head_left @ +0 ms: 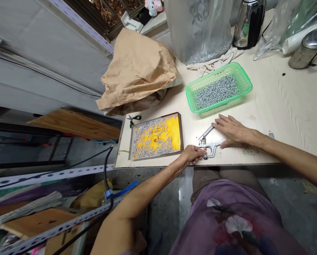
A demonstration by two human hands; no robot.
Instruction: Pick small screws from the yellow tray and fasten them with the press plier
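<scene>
A small grey metal lever tool (pixel 213 148) with a coil spring and a bit of red lies near the table's front edge, its long lever arm (pixel 205 132) slanting up. At the tool's left end my left hand (pixel 192 154) is closed in a pinch; what its fingertips hold is too small to make out. My right hand (pixel 232 129) lies flat with fingers stretched out, its fingertips at the lever's upper end and its thumb beside the tool's frame. Left of my left hand is a shallow tray (pixel 181 131) with a yellow bottom, strewn with many small silvery metal pieces (pixel 145 148).
Behind the tool stands a green plastic basket (pixel 194 110) of similar metal pieces. Crumpled brown paper (pixel 139 67), dark-handled scissors (pixel 133 120), a large clear bag (pixel 198 32), a cloth (pixel 216 60), a kettle (pixel 248 24) and a metal pot (pixel 311 49) surround the work area.
</scene>
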